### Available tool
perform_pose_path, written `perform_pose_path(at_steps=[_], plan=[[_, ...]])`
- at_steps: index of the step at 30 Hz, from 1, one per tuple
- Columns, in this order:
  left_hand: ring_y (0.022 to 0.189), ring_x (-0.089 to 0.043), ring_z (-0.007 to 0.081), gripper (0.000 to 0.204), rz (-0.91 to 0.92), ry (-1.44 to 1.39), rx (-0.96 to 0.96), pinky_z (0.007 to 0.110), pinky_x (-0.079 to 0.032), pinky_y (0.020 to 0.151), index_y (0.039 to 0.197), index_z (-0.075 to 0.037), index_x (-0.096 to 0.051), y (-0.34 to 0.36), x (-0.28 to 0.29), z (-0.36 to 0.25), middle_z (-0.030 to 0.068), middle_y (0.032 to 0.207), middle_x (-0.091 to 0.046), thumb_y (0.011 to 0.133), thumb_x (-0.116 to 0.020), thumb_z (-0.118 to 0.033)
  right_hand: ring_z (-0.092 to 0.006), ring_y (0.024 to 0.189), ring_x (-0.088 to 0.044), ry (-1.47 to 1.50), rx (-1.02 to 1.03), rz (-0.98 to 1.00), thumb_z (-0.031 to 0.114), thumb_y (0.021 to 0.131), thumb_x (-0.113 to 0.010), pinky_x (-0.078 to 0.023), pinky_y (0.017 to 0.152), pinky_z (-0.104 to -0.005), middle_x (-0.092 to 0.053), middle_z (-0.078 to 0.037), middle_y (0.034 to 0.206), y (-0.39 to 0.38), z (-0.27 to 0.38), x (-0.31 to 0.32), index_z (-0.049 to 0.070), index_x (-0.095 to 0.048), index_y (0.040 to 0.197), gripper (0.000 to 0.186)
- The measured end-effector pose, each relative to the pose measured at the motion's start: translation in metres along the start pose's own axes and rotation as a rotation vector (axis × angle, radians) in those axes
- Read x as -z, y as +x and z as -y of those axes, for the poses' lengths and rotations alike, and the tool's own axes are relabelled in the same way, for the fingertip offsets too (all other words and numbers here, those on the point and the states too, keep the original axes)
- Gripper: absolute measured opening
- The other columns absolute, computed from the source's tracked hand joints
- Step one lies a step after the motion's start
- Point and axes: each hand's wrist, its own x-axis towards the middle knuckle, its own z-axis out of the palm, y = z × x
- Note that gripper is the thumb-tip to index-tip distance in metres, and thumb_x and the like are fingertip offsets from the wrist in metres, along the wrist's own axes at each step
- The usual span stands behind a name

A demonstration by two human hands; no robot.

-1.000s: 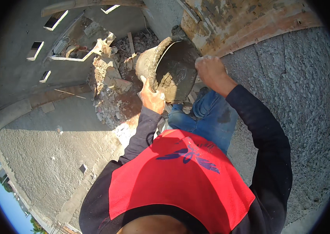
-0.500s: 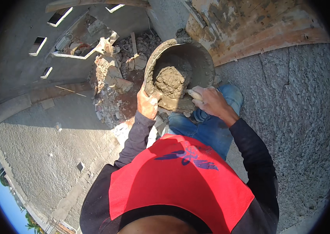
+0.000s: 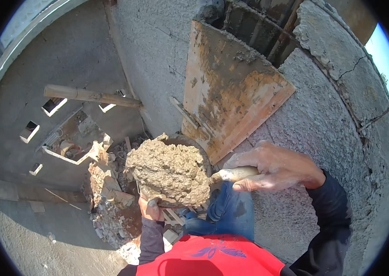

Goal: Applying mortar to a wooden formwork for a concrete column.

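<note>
My right hand (image 3: 277, 168) is closed round the pale handle (image 3: 238, 174) of a trowel. A big heap of wet grey mortar (image 3: 171, 172) sits on the trowel and hides its blade. Behind and below the heap is a round bucket (image 3: 192, 143), mostly covered from sight, with only part of its rim and inner wall showing. My left hand (image 3: 150, 209) grips the bucket's near left edge from below, its fingers partly hidden.
Ahead, a mortar-smeared plywood board (image 3: 236, 87) leans against the rough wall (image 3: 314, 115), beneath an opening with steel bars (image 3: 279, 37). A wooden pole (image 3: 91, 95) juts out at left. Broken rubble (image 3: 111, 198) lies on the left, past my jeans (image 3: 231, 211).
My view has tilted up toward the board and bars. The right hand has raised the trowel from inside the bucket, bringing up the mortar heap. The left hand still holds the bucket.
</note>
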Motion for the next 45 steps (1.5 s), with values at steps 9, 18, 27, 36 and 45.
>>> perform_pose_path(at_steps=[9, 18, 27, 36, 45], plan=[[0.082, -0.063, 0.0204, 0.043, 0.064, 0.096, -0.036, 0.031, -0.053, 0.076, 0.115, 0.001, -0.053, 0.022, -0.01, 0.028, 0.0087, 0.097, -0.062, 0.072, -0.051, 0.003, -0.0102, 0.039, -0.054, 0.036, -0.256, -0.463, 0.043, 0.087, -0.059, -0.046, 0.033, -0.0235, -0.056, -0.008, 0.061, -0.071, 0.058, 0.137, 0.0, -0.062, 0.11, 0.049], [0.087, -0.065, 0.0216, 0.052, 0.125, 0.15, 0.032, 0.031, -0.055, 0.074, 0.123, -0.001, -0.049, 0.028, -0.003, 0.04, 0.0108, 0.104, -0.062, 0.072, -0.044, 0.007, -0.0231, 0.064, -0.063, -0.633, 0.038, -0.688, 0.044, 0.08, -0.063, -0.05, 0.053, -0.0379, -0.061, -0.014, 0.075, -0.038, 0.004, 0.056, 0.002, -0.058, 0.118, 0.057], [0.078, -0.056, 0.0118, 0.05, 0.164, 0.516, -0.192, 0.025, -0.047, 0.071, 0.119, 0.005, -0.051, 0.032, -0.035, 0.036, 0.005, 0.092, -0.06, 0.069, -0.05, 0.006, -0.0331, 0.08, -0.062, -0.778, -0.198, -0.497, 0.01, 0.076, -0.057, -0.052, 0.063, -0.041, -0.062, -0.017, 0.085, 0.107, -0.167, -0.148, -0.001, -0.061, 0.098, 0.025], [0.093, -0.057, 0.0149, 0.049, 0.174, 0.768, -0.31, 0.025, -0.044, 0.084, 0.123, 0.007, -0.048, 0.018, -0.006, 0.042, 0.0096, 0.108, -0.06, 0.074, -0.052, 0.006, -0.0245, 0.077, -0.066, -0.892, -0.03, -0.453, 0.013, 0.079, -0.059, -0.053, 0.06, -0.0341, -0.063, -0.011, 0.081, 0.113, -0.161, -0.147, 0.007, -0.063, 0.095, 0.019], [0.073, -0.05, 0.0093, 0.049, 0.229, 0.915, -0.37, 0.021, -0.044, 0.07, 0.12, 0.01, -0.05, -0.007, -0.034, 0.015, 0.0104, 0.1, -0.061, 0.072, -0.054, 0.001, -0.0367, 0.085, -0.063, -0.373, -0.027, -0.015, 0.02, 0.076, -0.063, -0.051, 0.073, -0.0423, -0.065, -0.019, 0.095, 0.127, -0.277, -0.172, 0.002, -0.062, 0.102, 0.032]])
